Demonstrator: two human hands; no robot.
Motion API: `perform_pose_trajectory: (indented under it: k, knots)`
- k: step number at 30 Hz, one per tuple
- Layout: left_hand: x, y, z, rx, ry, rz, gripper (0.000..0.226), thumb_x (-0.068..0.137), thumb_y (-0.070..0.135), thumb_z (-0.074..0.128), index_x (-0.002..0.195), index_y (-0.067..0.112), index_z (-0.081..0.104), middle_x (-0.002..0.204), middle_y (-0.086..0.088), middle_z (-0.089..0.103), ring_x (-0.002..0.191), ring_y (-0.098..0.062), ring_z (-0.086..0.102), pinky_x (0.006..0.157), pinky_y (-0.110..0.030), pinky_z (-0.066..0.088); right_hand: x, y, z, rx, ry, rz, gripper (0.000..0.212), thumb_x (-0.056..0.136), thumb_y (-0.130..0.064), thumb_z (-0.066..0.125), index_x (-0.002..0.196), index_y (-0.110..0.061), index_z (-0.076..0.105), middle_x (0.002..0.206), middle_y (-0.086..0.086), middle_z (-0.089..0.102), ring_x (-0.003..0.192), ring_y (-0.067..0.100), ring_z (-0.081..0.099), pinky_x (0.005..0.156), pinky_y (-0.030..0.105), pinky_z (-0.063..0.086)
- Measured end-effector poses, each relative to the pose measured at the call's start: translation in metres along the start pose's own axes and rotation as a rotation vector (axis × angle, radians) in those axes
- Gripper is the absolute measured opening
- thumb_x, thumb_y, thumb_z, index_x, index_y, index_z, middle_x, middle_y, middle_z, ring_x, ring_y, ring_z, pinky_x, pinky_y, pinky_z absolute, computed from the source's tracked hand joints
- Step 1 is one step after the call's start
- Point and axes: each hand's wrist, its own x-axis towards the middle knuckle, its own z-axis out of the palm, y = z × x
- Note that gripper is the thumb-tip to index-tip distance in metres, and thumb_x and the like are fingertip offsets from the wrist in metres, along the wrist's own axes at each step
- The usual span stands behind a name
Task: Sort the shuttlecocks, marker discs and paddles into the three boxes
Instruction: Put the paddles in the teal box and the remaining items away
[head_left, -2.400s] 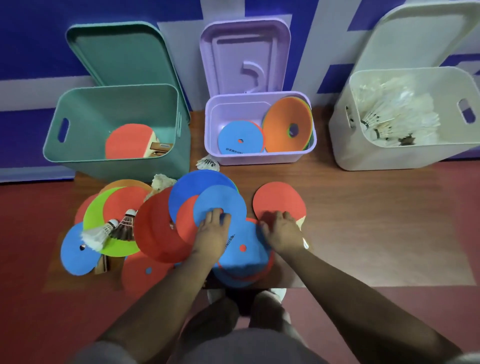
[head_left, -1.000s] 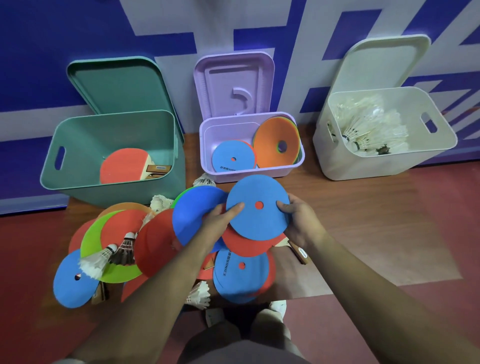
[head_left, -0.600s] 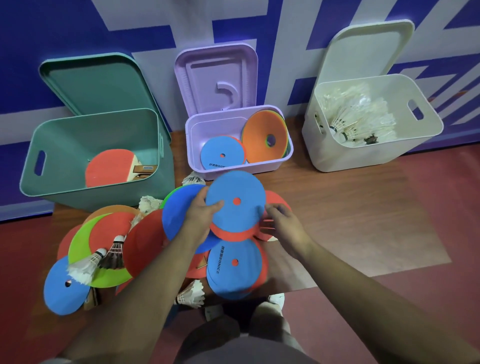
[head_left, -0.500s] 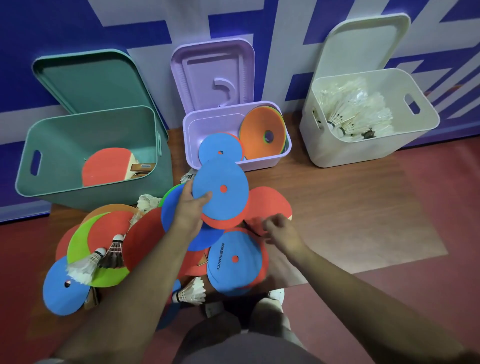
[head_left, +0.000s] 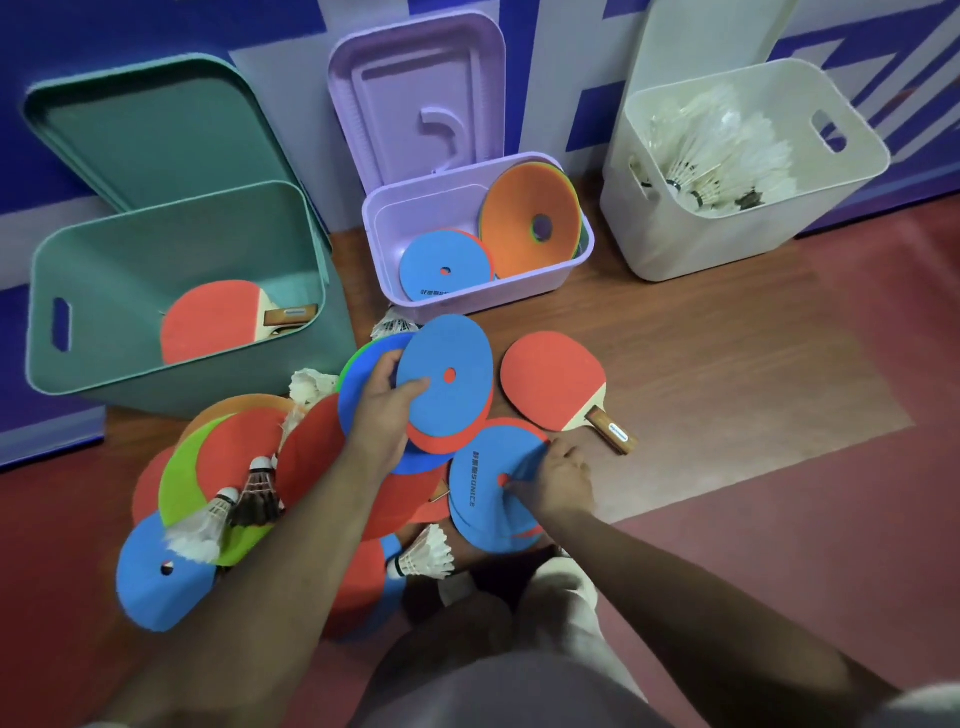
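Observation:
My left hand (head_left: 382, 415) grips a small stack of marker discs, a blue disc (head_left: 452, 379) on top of a red one, lifted above the pile. My right hand (head_left: 558, 475) rests with its fingers on another blue disc (head_left: 483, 493) lying on the floor. A red paddle (head_left: 553, 387) with a wooden handle lies just right of the held stack. More discs in red, green, blue and orange lie at the left, with shuttlecocks (head_left: 228, 512) on them. The purple box (head_left: 519, 293) holds discs, the green box (head_left: 130, 384) a paddle, the white box (head_left: 675, 249) shuttlecocks.
All three lids lean open against the blue and white wall behind the boxes. A loose shuttlecock (head_left: 426, 556) lies near my knees, others (head_left: 311, 384) beside the green box. The wooden floor patch (head_left: 753, 374) stretches to the right of the paddle.
My left hand has kept the blue and red discs raised, now alone. My right hand let go of them and dropped onto the blue disc on the floor.

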Motion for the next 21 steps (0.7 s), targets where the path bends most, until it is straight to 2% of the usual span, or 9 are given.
perform_pose_trajectory:
  k: [3, 8, 12, 14, 17, 21]
  knots:
    - [0.0, -0.003, -0.004, -0.008, -0.002, 0.0, 0.026, 0.089, -0.007, 0.054, 0.096, 0.018, 0.059, 0.097, -0.002, 0.069, 0.09, -0.021, 0.065, 0.079, -0.035, 0.054, 0.0, 0.002, 0.002, 0.106, 0.019, 0.042, 0.088, 0.064, -0.059, 0.08, 0.124, -0.011, 0.037, 0.123, 0.012, 0.05, 0.114, 0.033, 0.052, 0.095, 0.041, 0.045]
    - [0.002, -0.002, -0.011, -0.018, 0.008, -0.004, 0.027, 0.089, -0.005, 0.056, 0.1, 0.02, 0.06, 0.103, -0.003, 0.069, 0.1, -0.026, 0.064, 0.091, -0.044, 0.051, 0.0, 0.004, 0.008, 0.04, 0.086, 0.055, 0.098, 0.061, -0.066, 0.077, 0.129, -0.006, 0.04, 0.123, 0.013, 0.047, 0.114, 0.03, 0.046, 0.097, 0.037, 0.038]
    - [0.005, 0.0, -0.014, -0.025, 0.007, 0.0, 0.029, 0.089, -0.004, 0.056, 0.104, 0.02, 0.061, 0.108, -0.005, 0.069, 0.105, -0.028, 0.063, 0.096, -0.048, 0.049, 0.001, 0.004, -0.001, 0.327, 0.034, 0.074, 0.085, 0.057, -0.045, 0.09, 0.118, -0.014, 0.04, 0.116, 0.004, 0.053, 0.111, 0.027, 0.052, 0.09, 0.039, 0.047]
    - [0.006, 0.001, -0.016, -0.026, -0.004, -0.005, 0.029, 0.089, -0.003, 0.057, 0.106, 0.02, 0.061, 0.113, -0.006, 0.068, 0.11, -0.03, 0.063, 0.098, -0.049, 0.049, 0.002, 0.004, -0.014, 0.522, -0.039, 0.086, 0.074, 0.057, -0.034, 0.093, 0.112, -0.018, 0.046, 0.106, -0.004, 0.057, 0.101, 0.019, 0.055, 0.078, 0.031, 0.047]
    - [0.006, 0.003, -0.015, -0.016, -0.02, -0.005, 0.029, 0.089, -0.001, 0.058, 0.108, 0.022, 0.062, 0.116, -0.006, 0.069, 0.113, -0.03, 0.063, 0.098, -0.05, 0.049, 0.001, 0.005, -0.028, 0.634, -0.162, 0.081, 0.05, 0.057, -0.026, 0.094, 0.098, -0.017, 0.066, 0.095, -0.007, 0.068, 0.089, 0.013, 0.063, 0.065, 0.019, 0.048]
    - [0.005, 0.008, -0.01, -0.007, -0.035, 0.006, 0.027, 0.091, -0.001, 0.055, 0.106, 0.021, 0.061, 0.112, -0.003, 0.07, 0.109, -0.027, 0.064, 0.098, -0.048, 0.049, -0.003, 0.003, -0.044, 0.784, -0.258, -0.022, 0.04, 0.062, -0.009, 0.09, 0.099, -0.011, 0.075, 0.094, -0.003, 0.076, 0.091, 0.016, 0.071, 0.069, 0.02, 0.056]
